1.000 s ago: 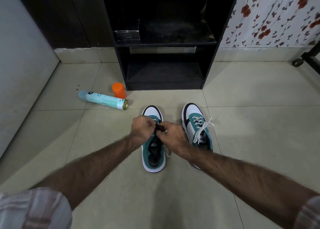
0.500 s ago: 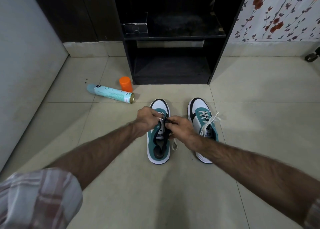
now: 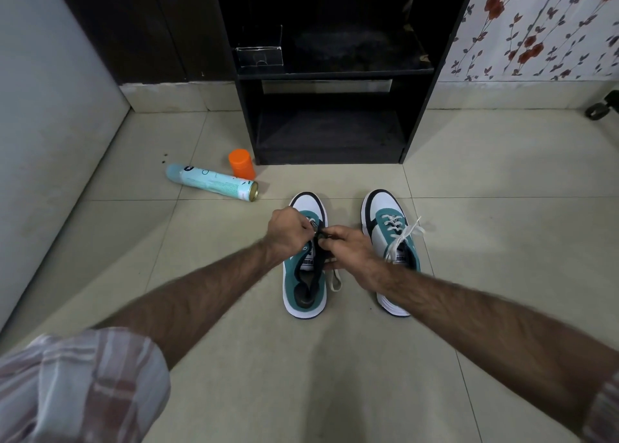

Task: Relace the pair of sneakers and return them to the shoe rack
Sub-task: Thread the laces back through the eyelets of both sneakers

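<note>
Shifted a little since a second ago: camera view, with rack and floor items sitting lower in the frame; hands unmoved over the same shoe. Straight ahead against the wall, black shoe rack (image 3: pixel 335 73), two open shelves. On the tiled floor (image 3: pixel 485 241) before it, two teal-and-white sneakers side by side, toes toward the rack. Right sneaker (image 3: pixel 392 238) already laced, partly hidden under the right forearm. Left sneaker (image 3: pixel 303 291) directly beneath both hands. Left hand (image 3: pixel 288 233) curled, pinching the white lace (image 3: pixel 313 223) near the eyelets; right hand (image 3: pixel 348 248) curled, pinching the same lace from the other side, loose end trailing beside the shoe. Farther left, spray can (image 3: pixel 211 182) lying flat, orange cap (image 3: pixel 242 163) upright just beside it.
</note>
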